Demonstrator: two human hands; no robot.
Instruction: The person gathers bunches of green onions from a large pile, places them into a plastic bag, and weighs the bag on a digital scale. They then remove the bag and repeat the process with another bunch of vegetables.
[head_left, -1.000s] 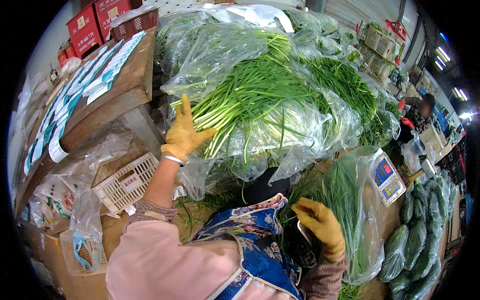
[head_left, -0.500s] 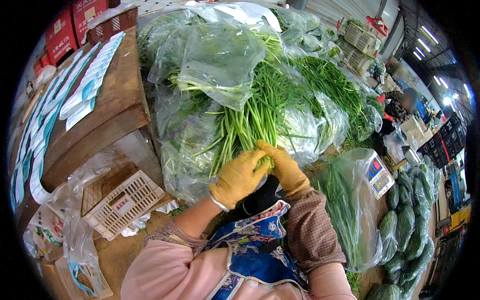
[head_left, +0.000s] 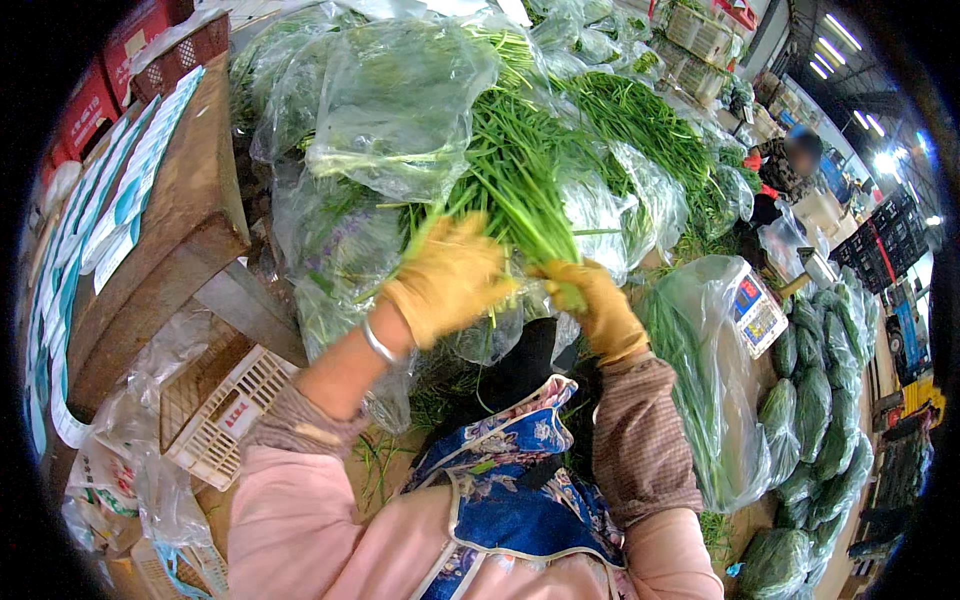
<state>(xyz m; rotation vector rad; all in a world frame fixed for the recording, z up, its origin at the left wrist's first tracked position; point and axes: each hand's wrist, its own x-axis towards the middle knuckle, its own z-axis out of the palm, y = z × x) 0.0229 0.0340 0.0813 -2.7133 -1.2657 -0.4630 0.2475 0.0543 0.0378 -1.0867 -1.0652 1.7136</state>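
Note:
My right hand (head_left: 600, 310), in a yellow glove, is closed around the stem ends of a bunch of long leafy green stalks (head_left: 535, 205). The stalks fan away from me, over the heap of narrow-leaved greens. To the left, my left hand (head_left: 450, 280), also gloved in yellow, is smeared by motion above pale stems and clear plastic; what its fingers do cannot be made out. A clear plastic bag (head_left: 395, 110) of greens lies just beyond it. More loose greens (head_left: 640, 130) spread to the far right of the heap.
On the left, a wooden table (head_left: 190, 170) carries strips of blue-white labels (head_left: 125, 215). Below stands a white plastic crate (head_left: 235, 415). At right lie a large bag of long greens (head_left: 700, 400), a scale (head_left: 757, 315) and several bagged green bundles (head_left: 812, 410). A co-worker (head_left: 785, 165) sits farther back.
My hands have come apart: the left moved left and away from me, the right slightly right with the bunch. The view has shifted, and the stalks now lean toward my right hand.

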